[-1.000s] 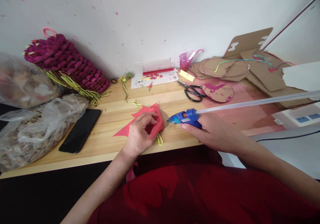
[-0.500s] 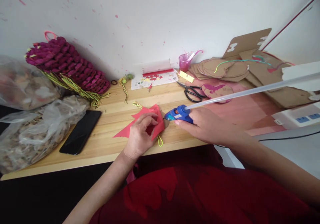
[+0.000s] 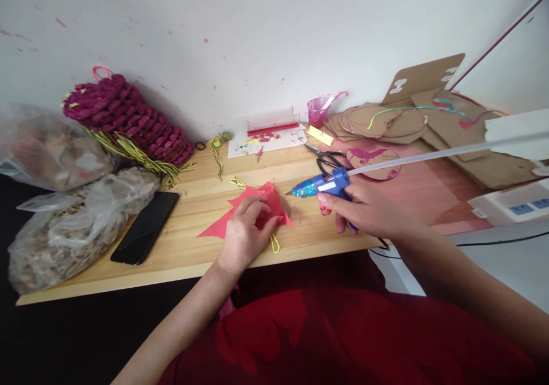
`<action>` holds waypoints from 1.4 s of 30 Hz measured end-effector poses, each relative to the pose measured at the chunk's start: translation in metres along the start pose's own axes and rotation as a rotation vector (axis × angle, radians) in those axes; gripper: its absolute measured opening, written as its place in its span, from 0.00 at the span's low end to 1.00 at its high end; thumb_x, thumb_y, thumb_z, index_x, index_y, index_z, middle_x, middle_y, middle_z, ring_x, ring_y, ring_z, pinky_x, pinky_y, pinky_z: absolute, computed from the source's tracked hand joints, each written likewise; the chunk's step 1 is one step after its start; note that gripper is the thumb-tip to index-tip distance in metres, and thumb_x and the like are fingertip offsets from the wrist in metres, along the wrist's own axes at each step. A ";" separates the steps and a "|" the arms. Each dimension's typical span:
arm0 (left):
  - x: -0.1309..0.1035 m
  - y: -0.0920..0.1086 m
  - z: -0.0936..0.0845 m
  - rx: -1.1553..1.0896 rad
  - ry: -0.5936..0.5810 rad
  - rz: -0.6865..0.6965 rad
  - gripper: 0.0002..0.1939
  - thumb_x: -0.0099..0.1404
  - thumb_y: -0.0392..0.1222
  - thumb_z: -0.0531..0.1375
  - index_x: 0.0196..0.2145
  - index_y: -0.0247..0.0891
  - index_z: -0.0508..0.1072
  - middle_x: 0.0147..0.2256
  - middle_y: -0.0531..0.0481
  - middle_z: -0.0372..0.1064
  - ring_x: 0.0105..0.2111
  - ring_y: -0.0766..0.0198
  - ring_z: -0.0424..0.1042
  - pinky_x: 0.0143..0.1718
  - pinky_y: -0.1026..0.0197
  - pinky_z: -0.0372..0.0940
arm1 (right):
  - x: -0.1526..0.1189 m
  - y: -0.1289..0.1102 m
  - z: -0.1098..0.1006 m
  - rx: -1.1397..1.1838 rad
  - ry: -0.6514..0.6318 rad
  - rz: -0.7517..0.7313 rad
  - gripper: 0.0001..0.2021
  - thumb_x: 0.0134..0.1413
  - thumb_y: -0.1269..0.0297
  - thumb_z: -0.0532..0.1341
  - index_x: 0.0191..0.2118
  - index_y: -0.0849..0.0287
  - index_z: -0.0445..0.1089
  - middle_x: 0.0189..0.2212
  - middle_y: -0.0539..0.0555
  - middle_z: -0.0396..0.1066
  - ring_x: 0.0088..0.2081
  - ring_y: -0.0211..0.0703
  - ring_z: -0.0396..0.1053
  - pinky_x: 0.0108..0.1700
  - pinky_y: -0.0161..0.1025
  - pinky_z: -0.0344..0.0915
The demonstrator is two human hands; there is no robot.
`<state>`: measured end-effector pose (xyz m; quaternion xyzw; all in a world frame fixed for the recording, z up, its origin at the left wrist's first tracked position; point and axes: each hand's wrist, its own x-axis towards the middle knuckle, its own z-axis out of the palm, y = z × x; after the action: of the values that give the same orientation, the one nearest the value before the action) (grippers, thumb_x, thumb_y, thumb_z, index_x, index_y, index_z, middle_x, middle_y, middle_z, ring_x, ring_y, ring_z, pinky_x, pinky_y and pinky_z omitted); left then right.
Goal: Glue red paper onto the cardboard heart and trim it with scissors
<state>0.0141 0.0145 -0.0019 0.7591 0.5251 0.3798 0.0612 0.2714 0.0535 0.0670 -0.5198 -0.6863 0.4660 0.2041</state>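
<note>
Red cloth or paper (image 3: 218, 225) with pointed edges lies over a brown piece (image 3: 283, 205) near the table's front edge. My left hand (image 3: 245, 233) rests on the red piece, thumb and fingers closed on it. A yellow cord loop (image 3: 275, 243) pokes out below, and more yellow cord (image 3: 238, 183) shows above. In my right hand (image 3: 358, 207) is a blue glue gun (image 3: 323, 185), held just right of the brown piece, its nozzle pointing left and apart from it. A long translucent glue stick (image 3: 420, 156) extends from its back.
Black scissors (image 3: 328, 159) and a painted cardboard heart (image 3: 373, 162) lie behind the glue gun. Cardboard shapes (image 3: 364, 123) and a power strip (image 3: 514, 205) are at right. At left are a black phone (image 3: 144, 228), plastic bags (image 3: 86, 225) and a purple woven piece (image 3: 132, 119).
My right hand has drawn the glue gun back to the right, away from the red piece. The red piece's right flap, raised before, now lies lower under my left thumb.
</note>
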 end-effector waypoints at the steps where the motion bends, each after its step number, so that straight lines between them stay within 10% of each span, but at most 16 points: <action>1: 0.000 0.000 0.001 0.020 -0.010 0.016 0.06 0.65 0.41 0.64 0.39 0.37 0.75 0.46 0.41 0.75 0.45 0.56 0.76 0.46 0.52 0.74 | 0.002 0.003 0.000 0.084 0.042 0.006 0.20 0.59 0.45 0.60 0.31 0.58 0.69 0.18 0.50 0.70 0.17 0.36 0.67 0.19 0.33 0.59; 13: 0.010 0.005 0.000 0.299 -0.394 0.310 0.22 0.75 0.38 0.48 0.62 0.24 0.65 0.62 0.31 0.64 0.66 0.47 0.59 0.65 0.41 0.59 | 0.030 0.024 0.022 0.555 0.235 -0.072 0.22 0.53 0.41 0.64 0.32 0.58 0.66 0.28 0.50 0.72 0.17 0.34 0.68 0.14 0.31 0.58; 23: 0.009 0.007 -0.025 0.052 -0.612 0.251 0.25 0.75 0.43 0.51 0.68 0.43 0.59 0.67 0.44 0.55 0.71 0.51 0.45 0.68 0.39 0.51 | 0.033 0.036 0.026 0.526 0.209 -0.068 0.22 0.55 0.41 0.63 0.31 0.59 0.67 0.28 0.50 0.71 0.18 0.33 0.67 0.14 0.31 0.58; 31: 0.004 -0.004 -0.005 0.091 -0.237 0.133 0.21 0.73 0.36 0.53 0.60 0.34 0.69 0.62 0.36 0.65 0.61 0.49 0.67 0.58 0.43 0.67 | 0.030 0.035 0.026 0.530 0.210 -0.042 0.22 0.54 0.42 0.64 0.30 0.60 0.68 0.29 0.51 0.71 0.18 0.34 0.67 0.14 0.30 0.58; 42: 0.009 0.003 0.009 0.338 -0.306 0.334 0.22 0.70 0.29 0.49 0.59 0.27 0.67 0.58 0.30 0.69 0.61 0.46 0.67 0.57 0.41 0.64 | 0.029 0.036 0.026 0.506 0.199 -0.010 0.23 0.54 0.40 0.63 0.31 0.59 0.68 0.20 0.49 0.69 0.17 0.36 0.67 0.15 0.31 0.59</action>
<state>0.0238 0.0233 -0.0025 0.8832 0.4331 0.1726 -0.0511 0.2598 0.0693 0.0185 -0.4922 -0.5270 0.5683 0.3962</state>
